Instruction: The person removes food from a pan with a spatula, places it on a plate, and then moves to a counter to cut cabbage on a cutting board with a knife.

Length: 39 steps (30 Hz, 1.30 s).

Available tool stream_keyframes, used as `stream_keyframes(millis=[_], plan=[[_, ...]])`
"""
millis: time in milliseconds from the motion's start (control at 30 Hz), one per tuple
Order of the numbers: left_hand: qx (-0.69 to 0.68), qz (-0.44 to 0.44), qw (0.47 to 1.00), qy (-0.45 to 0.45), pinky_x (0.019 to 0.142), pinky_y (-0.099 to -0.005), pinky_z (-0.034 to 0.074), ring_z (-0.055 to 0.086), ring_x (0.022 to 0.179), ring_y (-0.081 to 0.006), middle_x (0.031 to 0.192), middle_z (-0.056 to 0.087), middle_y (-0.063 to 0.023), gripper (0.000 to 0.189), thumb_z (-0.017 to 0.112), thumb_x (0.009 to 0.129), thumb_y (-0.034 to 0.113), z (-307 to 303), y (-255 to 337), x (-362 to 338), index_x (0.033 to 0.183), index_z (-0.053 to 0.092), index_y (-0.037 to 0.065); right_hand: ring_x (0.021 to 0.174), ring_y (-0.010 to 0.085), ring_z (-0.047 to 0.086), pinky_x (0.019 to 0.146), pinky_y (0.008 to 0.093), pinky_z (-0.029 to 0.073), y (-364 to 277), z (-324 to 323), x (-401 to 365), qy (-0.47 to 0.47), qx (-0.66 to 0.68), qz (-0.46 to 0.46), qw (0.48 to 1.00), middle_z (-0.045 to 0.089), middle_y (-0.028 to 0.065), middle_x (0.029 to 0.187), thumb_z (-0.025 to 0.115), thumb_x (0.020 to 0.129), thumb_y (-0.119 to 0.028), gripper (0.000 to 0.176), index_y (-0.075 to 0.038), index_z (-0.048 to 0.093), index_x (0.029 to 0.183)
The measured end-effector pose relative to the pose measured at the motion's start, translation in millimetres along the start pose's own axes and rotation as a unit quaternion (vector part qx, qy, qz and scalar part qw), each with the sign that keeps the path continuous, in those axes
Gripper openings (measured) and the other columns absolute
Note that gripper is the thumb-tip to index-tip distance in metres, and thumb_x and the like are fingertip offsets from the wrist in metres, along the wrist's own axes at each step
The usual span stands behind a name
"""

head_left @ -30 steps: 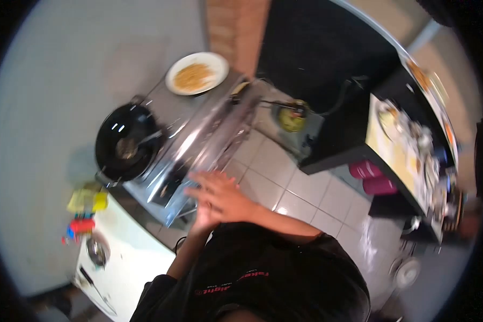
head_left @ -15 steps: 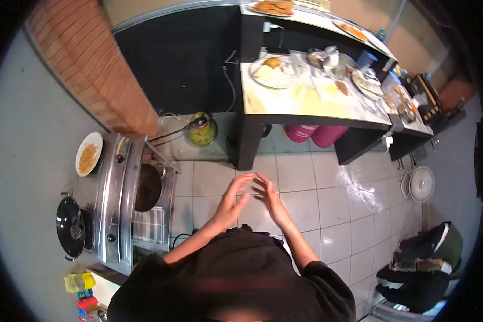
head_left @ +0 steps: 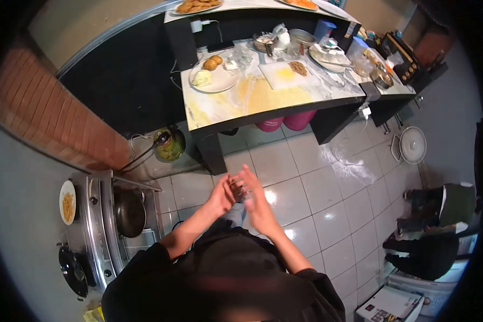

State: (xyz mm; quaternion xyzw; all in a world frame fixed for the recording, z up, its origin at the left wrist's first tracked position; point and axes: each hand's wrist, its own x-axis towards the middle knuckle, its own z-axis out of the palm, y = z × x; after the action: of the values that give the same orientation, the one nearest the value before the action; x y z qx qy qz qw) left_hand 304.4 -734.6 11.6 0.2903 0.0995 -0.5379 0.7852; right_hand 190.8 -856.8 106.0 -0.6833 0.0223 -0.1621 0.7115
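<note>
My left hand (head_left: 225, 196) is held in front of my body over the tiled floor, fingers apart and slightly curled, nothing in it. Close against it in this view, my right hand (head_left: 256, 203) has its fingers stretched out and a little blurred, also holding nothing. Ahead of both stands a counter (head_left: 268, 101) with a marbled, yellow-smeared top. On it are a white plate (head_left: 228, 80) with brown round pieces and a pale yellow portion, and a white cutting board (head_left: 277, 80) bearing a small brown heap (head_left: 298, 68).
To my left is a metal stove (head_left: 96, 225) with a plate of food (head_left: 68, 203) and a black wok (head_left: 72, 271). A green gas cylinder (head_left: 170, 150) stands by the counter's leg. White powder (head_left: 349, 166) marks the floor. Two people (head_left: 432, 255) are at the right.
My view has turned and come nearer the counter; the stove has shifted left and down. My hands have drawn together, and the left fingers have curled more.
</note>
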Motion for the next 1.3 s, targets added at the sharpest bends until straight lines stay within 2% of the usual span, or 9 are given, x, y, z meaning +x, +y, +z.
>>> stream_keyframes(millis=[100,233,267,333,667,867,933,1033,1300], plan=[[-0.106,0.012,0.989,-0.1,0.112,-0.0452,0.037,0.046,0.135,-0.0302,0.145,0.049,-0.0156,0.062,0.038,0.103,0.047,18.9,-6.6,44.0,0.145,0.042,0.002,0.148,0.0367,0.026,0.117,0.061,0.015,30.5,-10.3,41.0,-0.123,-0.457,-0.135,0.87,0.027,0.0106,0.162,0.053,0.094,-0.05,0.061,-0.025,0.044,0.149],[0.104,-0.016,0.989,-0.108,0.106,-0.0376,0.04,0.051,0.127,-0.0185,0.142,0.051,-0.0062,0.045,0.044,0.105,0.036,85.7,55.9,71.0,0.139,0.047,0.007,0.143,0.0389,0.033,0.116,0.0594,0.018,67.0,-79.8,102.8,0.036,-0.546,-0.046,0.836,0.031,0.0141,0.159,0.053,0.097,-0.042,0.057,-0.021,0.044,0.149],[0.103,-0.02,0.989,-0.109,0.106,-0.0376,0.04,0.051,0.127,-0.0185,0.142,0.051,-0.0062,0.045,0.044,0.105,0.036,104.8,74.4,76.3,0.139,0.047,0.007,0.14,0.0404,0.035,0.115,0.0567,0.022,79.6,-104.0,114.3,0.091,-0.494,-0.018,0.864,0.033,0.018,0.156,0.054,0.098,-0.039,0.055,-0.018,0.044,0.148],[0.394,0.129,0.902,-0.118,0.106,-0.0374,0.04,0.052,0.126,-0.0203,0.136,0.053,-0.0095,0.041,0.043,0.105,0.032,128.5,106.3,93.1,0.136,0.048,0.005,0.136,0.0427,0.039,0.113,0.0508,0.03,90.4,-148.7,126.6,0.17,-0.414,0.029,0.894,0.036,0.0243,0.149,0.056,0.098,-0.03,0.05,-0.012,0.046,0.144],[0.451,0.192,0.869,0.056,0.094,-0.0317,0.045,0.059,0.111,-0.0165,0.12,0.06,-0.0051,0.028,0.054,0.102,0.029,102.8,187.1,294.6,0.123,0.054,0.01,0.115,0.0346,0.055,0.098,0.0434,0.046,82.1,-276.2,205.0,0.258,-0.357,0.129,0.889,0.052,0.0165,0.127,0.059,0.096,-0.013,0.038,-0.007,0.053,0.133],[0.51,0.294,0.801,0.11,0.099,-0.0354,0.046,0.056,0.119,-0.0253,0.134,0.052,-0.0142,0.045,0.062,0.098,0.019,83.1,206.3,414.2,0.138,0.044,0.007,0.111,0.0316,0.058,0.093,0.0415,0.049,93.1,-352.5,290.8,0.188,-0.338,0.122,0.914,0.053,0.0155,0.128,0.061,0.094,-0.01,0.04,-0.009,0.052,0.133],[0.61,0.339,0.701,0.148,0.102,-0.0382,0.046,0.055,0.122,-0.0304,0.136,0.05,-0.0169,0.053,0.063,0.096,0.014,88.7,206.4,448.1,0.143,0.04,0.007,0.111,0.032,0.058,0.093,0.0417,0.049,98.9,-386.1,323.6,0.159,-0.345,0.123,0.917,0.053,0.0162,0.128,0.061,0.093,-0.008,0.042,-0.009,0.052,0.134],[0.658,0.359,0.633,0.195,0.105,-0.0434,0.042,0.05,0.126,-0.0375,0.139,0.047,-0.0214,0.064,0.068,0.088,0.014,96.6,203.6,490.0,0.144,0.039,0.007,0.115,0.0354,0.056,0.097,0.0418,0.046,116.5,-437.9,377.7,0.105,-0.344,0.059,0.931,0.055,0.0193,0.125,0.059,0.092,-0.005,0.043,-0.008,0.052,0.134],[0.622,0.447,0.594,0.245,0.106,-0.044,0.041,0.05,0.127,-0.0382,0.138,0.05,-0.0228,0.065,0.065,0.084,0.004,103.1,190.9,529.2,0.143,0.039,0.003,0.131,0.0443,0.043,0.111,0.0452,0.036,193.7,-518.0,488.2,0.009,-0.417,-0.024,0.909,0.045,0.0263,0.141,0.062,0.09,-0.011,0.057,-0.006,0.044,0.144]])
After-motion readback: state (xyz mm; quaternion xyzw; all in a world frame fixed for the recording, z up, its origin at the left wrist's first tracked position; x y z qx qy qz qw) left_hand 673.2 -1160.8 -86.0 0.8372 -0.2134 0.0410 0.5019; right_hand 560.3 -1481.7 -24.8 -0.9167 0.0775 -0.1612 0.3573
